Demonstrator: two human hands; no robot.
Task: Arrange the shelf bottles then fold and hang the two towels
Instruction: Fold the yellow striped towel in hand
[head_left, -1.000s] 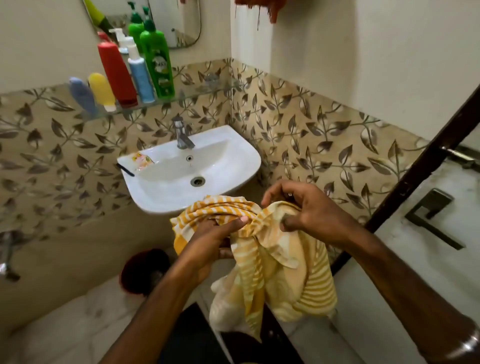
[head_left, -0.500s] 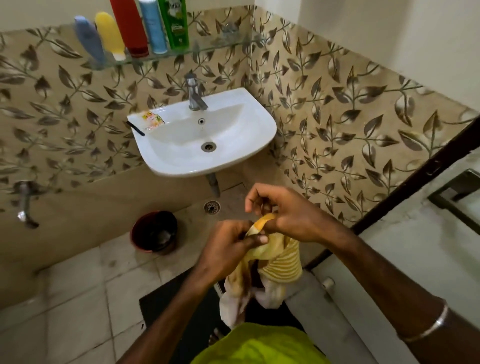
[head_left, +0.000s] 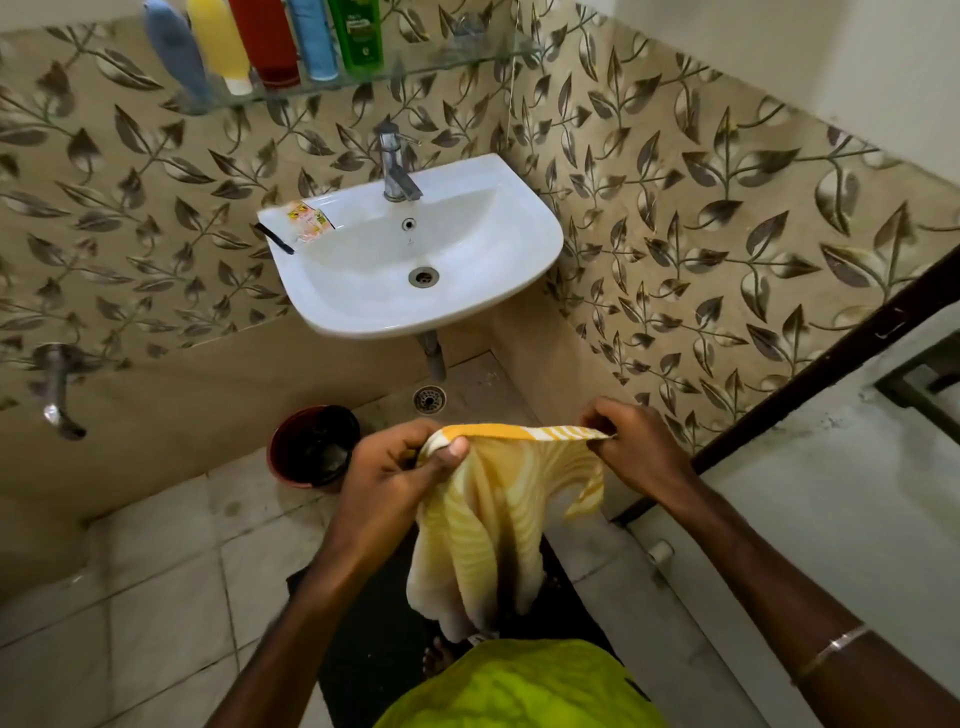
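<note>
Tiled bathroom, left hand (head_left: 395, 467), right hand (head_left: 636, 447) pinching yellow towel (head_left: 498, 509) edge

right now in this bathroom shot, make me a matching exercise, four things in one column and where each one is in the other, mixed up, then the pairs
Things:
1. striped towel
2. red bottle
3. sachet
4. dark tub

Places:
A. on the floor, below and left of the sink
B. on the sink's rim, left of the tap
C. held by its top edge between the left hand and right hand
D. on the glass shelf

Pairs: 1-C, 2-D, 3-B, 4-A
</note>
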